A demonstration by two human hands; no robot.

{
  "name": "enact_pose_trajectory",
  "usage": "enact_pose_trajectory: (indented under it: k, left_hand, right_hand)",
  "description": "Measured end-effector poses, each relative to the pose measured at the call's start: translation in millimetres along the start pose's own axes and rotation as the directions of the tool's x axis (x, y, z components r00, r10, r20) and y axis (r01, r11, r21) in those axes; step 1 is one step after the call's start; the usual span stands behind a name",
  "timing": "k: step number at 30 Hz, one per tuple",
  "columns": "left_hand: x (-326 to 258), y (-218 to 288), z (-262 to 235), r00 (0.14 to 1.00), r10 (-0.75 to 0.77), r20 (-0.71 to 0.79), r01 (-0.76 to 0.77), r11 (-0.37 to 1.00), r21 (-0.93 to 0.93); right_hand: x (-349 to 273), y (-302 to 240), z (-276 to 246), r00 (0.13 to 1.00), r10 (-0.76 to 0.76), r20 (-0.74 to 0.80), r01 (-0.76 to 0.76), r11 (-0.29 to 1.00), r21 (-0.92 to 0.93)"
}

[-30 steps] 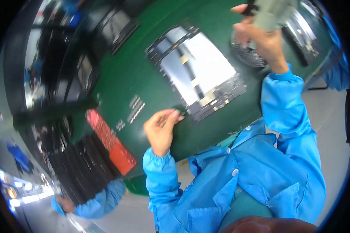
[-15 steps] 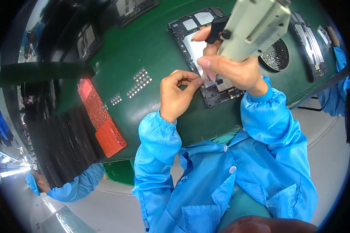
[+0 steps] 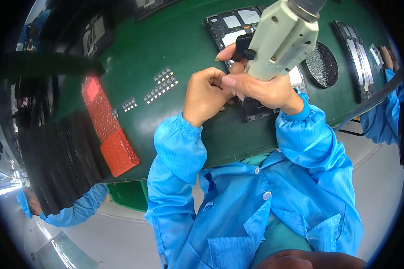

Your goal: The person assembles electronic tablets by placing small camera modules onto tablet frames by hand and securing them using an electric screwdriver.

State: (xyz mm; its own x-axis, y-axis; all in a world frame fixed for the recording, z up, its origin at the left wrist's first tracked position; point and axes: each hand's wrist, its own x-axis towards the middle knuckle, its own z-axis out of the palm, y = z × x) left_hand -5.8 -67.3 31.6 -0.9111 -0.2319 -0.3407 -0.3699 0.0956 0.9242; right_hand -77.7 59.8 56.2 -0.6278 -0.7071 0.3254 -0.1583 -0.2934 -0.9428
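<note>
My right hand (image 3: pixel 260 87) grips a pale beige electric screwdriver (image 3: pixel 283 38), held upright over an opened tablet device (image 3: pixel 238 22) on the green table (image 3: pixel 166 40). My left hand (image 3: pixel 206 94) is curled beside it, fingertips pinched together at the tool's lower end against the device's lower part (image 3: pixel 256 110). What the left fingers pinch is hidden. Both arms wear blue sleeves.
A round black dish of screws (image 3: pixel 323 65) sits right of the device, with another opened device (image 3: pixel 357 56) beyond. Small grey parts (image 3: pixel 161 85) lie left. An orange tray (image 3: pixel 110 127) and black trays (image 3: pixel 58 161) are far left. Other people's blue sleeves appear at right (image 3: pixel 386 112) and lower left (image 3: pixel 76 208).
My right hand brought the screwdriver down from the far right onto the device. My left hand moved up to meet it. The view shifted so the device sits closer to centre.
</note>
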Motion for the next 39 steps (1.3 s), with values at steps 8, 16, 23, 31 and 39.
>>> enact_pose_trajectory:
  k: [8, 16, 23, 31, 39]
  left_hand:
    - [-3.0, -12.6, -12.5, 0.992, 0.11, 0.059, -0.104, 0.991, -0.089]
    - [-33.6, -15.9, -69.7, 0.969, 0.09, -0.231, -0.074, 0.994, 0.079]
    - [-29.8, -13.1, -10.0, 0.913, 0.396, -0.101, -0.378, 0.912, 0.161]
    - [-17.8, -17.9, 0.5, 0.99, 0.092, -0.104, -0.105, 0.987, -0.119]
    - [-9.1, -9.8, 1.5, 1.0, 0.015, 0.014, -0.014, 0.997, -0.075]
  right_hand:
    - [-7.6, -6.2, 2.8, 0.989, -0.024, 0.147, 0.042, 0.992, -0.118]
    - [4.2, -18.3, -8.1, 0.998, -0.064, -0.024, 0.066, 0.994, 0.086]
    - [4.1, -24.1, -11.1, 0.996, -0.076, -0.053, 0.084, 0.981, 0.176]
    - [2.5, -14.0, -5.3, 0.999, -0.018, -0.035, 0.024, 0.985, 0.171]
    - [4.4, -6.1, -2.6, 0.998, 0.055, -0.03, -0.051, 0.991, 0.124]
